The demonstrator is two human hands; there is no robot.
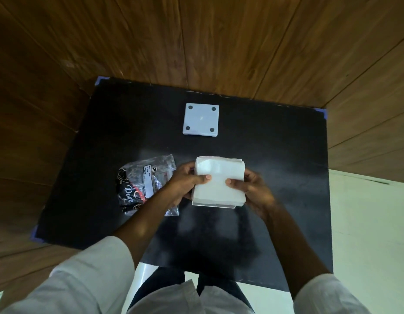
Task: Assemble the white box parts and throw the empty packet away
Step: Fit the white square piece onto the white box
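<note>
Both hands hold a thick white stack of tissue-like sheets (219, 180) resting on a clear or white flat box part (213, 205) whose edge shows beneath it. My left hand (185, 181) grips the stack's left side, thumb on top. My right hand (253, 189) grips the right side, thumb on top. A second white square box part (201, 118) with four dark round pads at its corners lies flat farther back on the black table (275, 143). The crinkled clear-and-black plastic packet (142, 184) lies left of my left hand, partly under my forearm.
The black table stands in a corner with wooden wall panels behind and to the left. Purple tape marks the table's corners (324, 112). Pale floor (366, 223) lies to the right. My legs and white sleeves fill the near edge.
</note>
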